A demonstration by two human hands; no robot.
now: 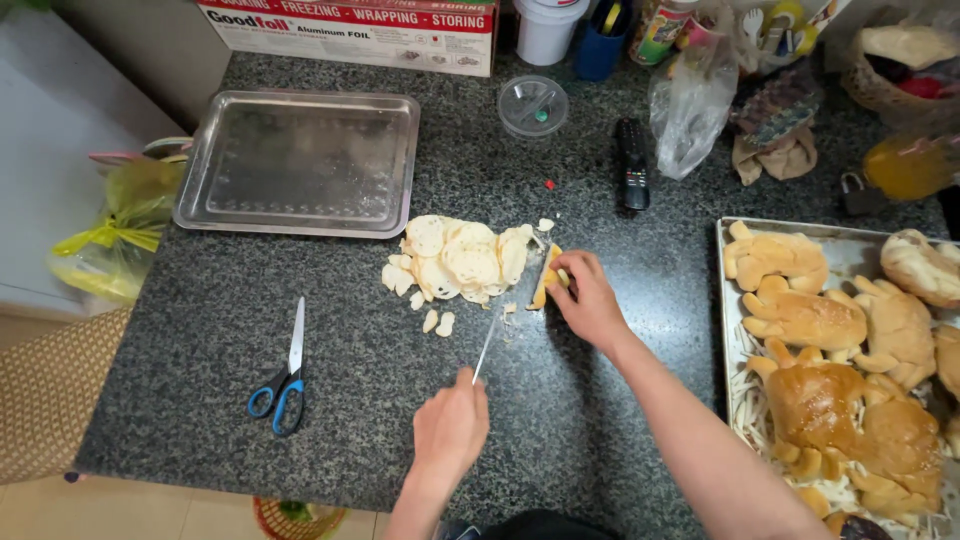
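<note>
Head view: I see my left hand [450, 428] low in the middle of the dark speckled counter [200, 330], fingers curled tight round the handle of a knife [487, 348]. The thin blade runs up and to the right, its tip close to the bread end [547, 275]. My right hand [590, 300] sits just beyond it, fingers bent and pinching that bread end, a small crusty piece standing on edge on the counter. Whether the blade touches the bread, I cannot tell.

Just left of the bread end lies a pile of pale slices [460, 258], fanned and overlapping, with a few small bits and crumbs loose below it. Further left, well apart, scissors [283, 375] with blue and black handles lie flat, blades pointing away from me. Behind the slices sits an empty metal tray [300, 162], lightly dusted.

At the right edge a second tray [728, 300] holds browned, knotted loaves [805, 320] over pale shreds. Behind my right hand a black remote [631, 162] lies on the counter, beside a clear lidded cup [533, 105] and a crumpled clear bag [690, 110]. A long foil box [350, 30] stands against the back wall. Off the counter's left edge hangs a yellow-green bag [120, 230].
</note>
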